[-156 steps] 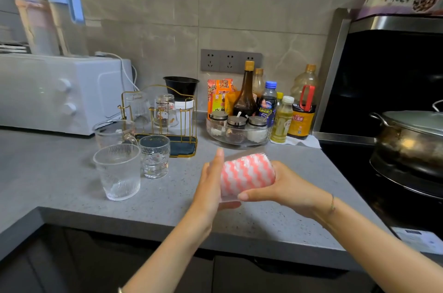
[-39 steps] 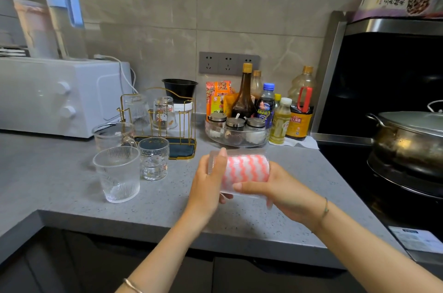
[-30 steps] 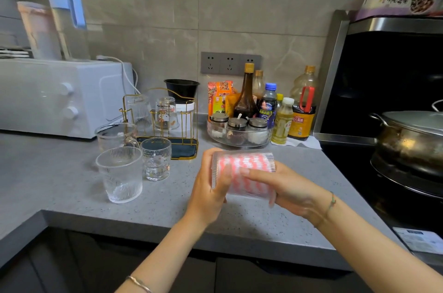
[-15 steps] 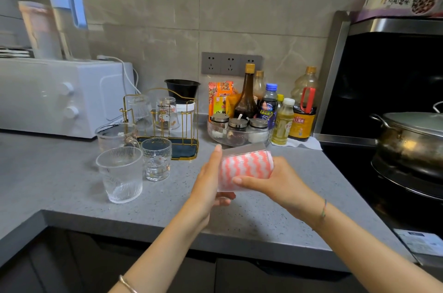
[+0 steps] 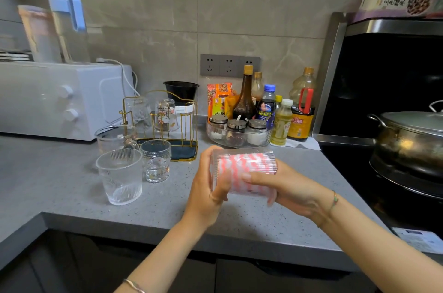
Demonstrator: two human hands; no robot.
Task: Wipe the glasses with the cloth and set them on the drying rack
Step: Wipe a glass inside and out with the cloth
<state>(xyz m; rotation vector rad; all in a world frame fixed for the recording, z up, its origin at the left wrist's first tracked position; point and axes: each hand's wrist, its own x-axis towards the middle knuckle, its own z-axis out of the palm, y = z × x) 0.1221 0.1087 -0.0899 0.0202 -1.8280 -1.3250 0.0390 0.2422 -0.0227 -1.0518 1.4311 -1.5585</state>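
I see both hands raised just above the table, sharing one ribbed glass that lies on its side between them, in the middle of my view. The left hand cups the glass's 9 o'clock end, its grip curled round the wall to brace it. The right hand comes in from 3 o'clock with its fingers wrapped over the near side. I cannot tell where its thumb sits. The pink-and-white striped cloth shows through the ribs, so I judge it is stuffed inside and the glass is held sideways so one hand can steady it while the other works the cloth against the inner wall. That makes this the wiping step, not yet the placing. The gold wire drying rack stands at about 11 o'clock from the hands, near the wall, with two glasses upended on its pegs, presumably so they drain. Three more glasses stand upright and close together at 9 o'clock, between me and the rack, within easy reach of the left hand. To my eye they wait their turn. The next move would call for pulling the cloth out and tipping this glass mouth-down over a free peg.
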